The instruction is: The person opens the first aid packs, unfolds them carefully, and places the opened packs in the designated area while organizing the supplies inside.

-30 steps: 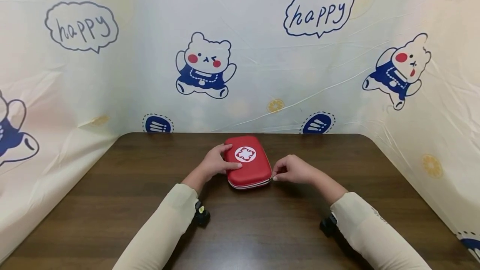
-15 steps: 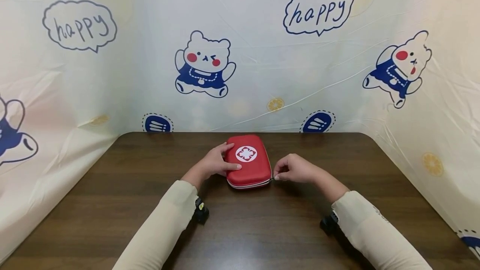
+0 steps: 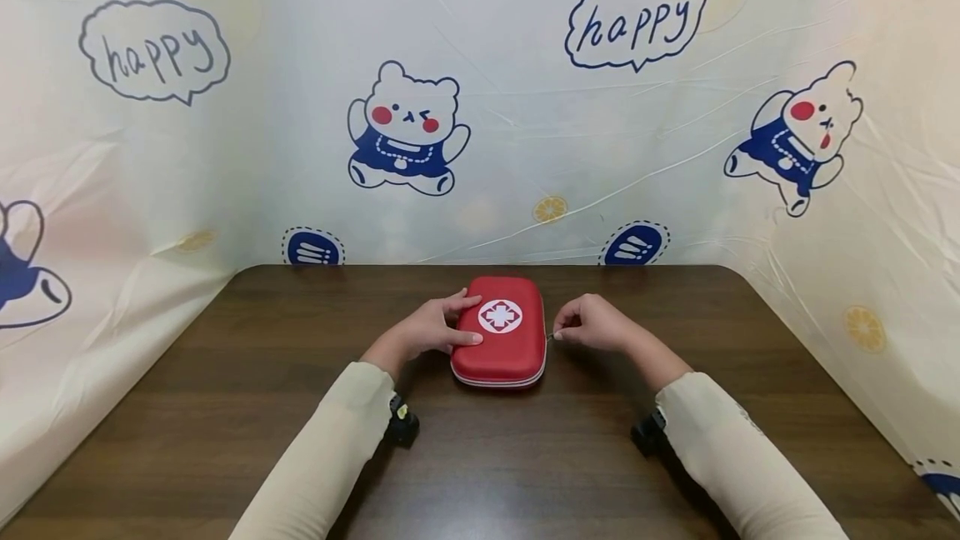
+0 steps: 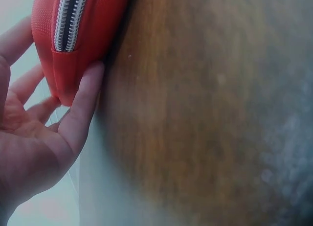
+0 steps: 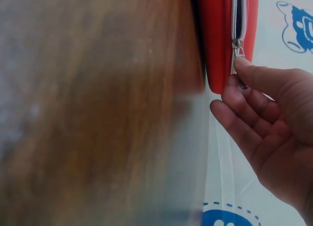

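Observation:
A red first-aid case [image 3: 499,348] with a white cross emblem lies on the brown wooden table [image 3: 480,473]. My left hand [image 3: 431,325] grips its left side, thumb and a finger on top. In the left wrist view, the silver zipper [image 4: 72,20] stands parted at its end, with a dark gap between the teeth. At the case's right side, my right hand [image 3: 596,323] pinches the zipper pull [image 5: 239,52] between thumb and forefinger. Behind the slider [image 5: 237,41], the right wrist view shows the zipper parted.
A pale cloth backdrop [image 3: 510,132] printed with bears and the word "happy" rises behind the table and along both sides. Black wrist cameras [image 3: 403,426] hang under the cream sleeves [image 3: 322,448].
My right hand has pulled the zipper pull from the case's front right corner farther back along its right side. The case has turned straighter and shifted slightly toward me.

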Tool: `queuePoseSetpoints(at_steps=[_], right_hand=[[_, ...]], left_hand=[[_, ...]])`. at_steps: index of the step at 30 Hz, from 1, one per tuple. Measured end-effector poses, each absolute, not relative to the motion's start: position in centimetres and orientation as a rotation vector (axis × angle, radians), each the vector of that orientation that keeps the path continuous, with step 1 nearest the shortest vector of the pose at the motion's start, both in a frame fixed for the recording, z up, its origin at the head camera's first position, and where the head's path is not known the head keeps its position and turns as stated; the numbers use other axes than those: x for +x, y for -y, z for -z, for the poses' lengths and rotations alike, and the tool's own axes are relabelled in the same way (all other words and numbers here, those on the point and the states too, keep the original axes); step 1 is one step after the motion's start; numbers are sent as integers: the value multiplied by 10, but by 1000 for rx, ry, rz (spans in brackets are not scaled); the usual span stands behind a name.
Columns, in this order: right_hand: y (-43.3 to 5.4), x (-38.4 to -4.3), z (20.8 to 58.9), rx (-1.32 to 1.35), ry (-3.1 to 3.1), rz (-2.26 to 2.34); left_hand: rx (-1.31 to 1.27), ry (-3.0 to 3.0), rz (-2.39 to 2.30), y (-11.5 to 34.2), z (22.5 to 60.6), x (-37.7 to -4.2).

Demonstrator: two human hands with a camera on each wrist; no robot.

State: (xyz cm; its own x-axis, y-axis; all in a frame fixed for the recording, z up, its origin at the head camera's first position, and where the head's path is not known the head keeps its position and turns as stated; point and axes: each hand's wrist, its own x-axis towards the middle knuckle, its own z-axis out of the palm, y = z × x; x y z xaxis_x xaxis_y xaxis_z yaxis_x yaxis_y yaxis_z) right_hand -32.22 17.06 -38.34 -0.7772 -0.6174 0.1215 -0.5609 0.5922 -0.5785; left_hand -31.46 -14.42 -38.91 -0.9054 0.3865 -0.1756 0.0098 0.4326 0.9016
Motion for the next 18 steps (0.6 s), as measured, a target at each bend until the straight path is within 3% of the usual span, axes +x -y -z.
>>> queuePoseSetpoints(at_steps=[18], right_hand=[[-183, -348, 391, -754, -2965, 929]], left_hand=[[423, -2297, -1414, 146, 386, -314]])
